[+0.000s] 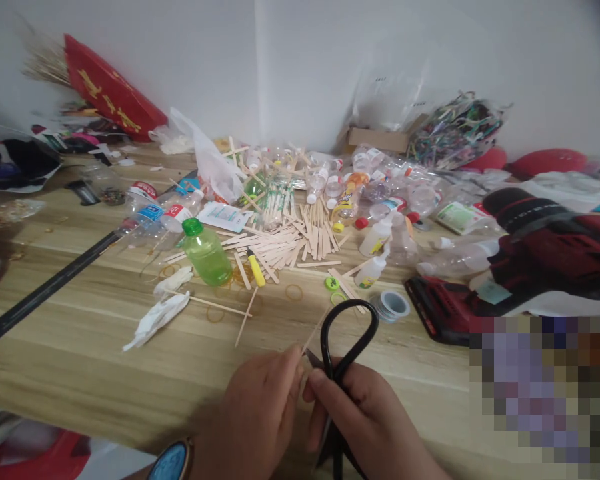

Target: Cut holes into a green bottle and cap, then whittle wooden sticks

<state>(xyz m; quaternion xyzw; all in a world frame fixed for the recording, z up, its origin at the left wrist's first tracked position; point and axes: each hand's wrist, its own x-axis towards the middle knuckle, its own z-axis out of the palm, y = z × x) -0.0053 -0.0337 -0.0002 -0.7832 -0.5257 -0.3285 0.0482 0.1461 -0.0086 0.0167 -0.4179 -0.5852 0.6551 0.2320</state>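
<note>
In the lower middle, my left hand [263, 400] is closed on a thin wooden stick [315, 331] that sticks out past the fingertips. A watch is on that wrist. My right hand [367, 417] grips black-handled scissors [374, 328], one handle loop rising above the fingers. A dark blade part shows between the hands, close to the stick; whether it touches the stick I cannot tell. Beyond my hands, two thin sticks [220, 306] lie crossed, one reaching a crumpled white glove or tissue [163, 320]. Near them are a yellow cutter [255, 268] and rubber bands [294, 292].
A green bottle [207, 257] stands by a pile of craft sticks [275, 247]. Glue bottles [373, 270], a tape roll [393, 307] and a red-black power tool [545, 260] are on the right. Plastic bottles [423, 200] crowd the back. A long black bar [50, 290] lies left.
</note>
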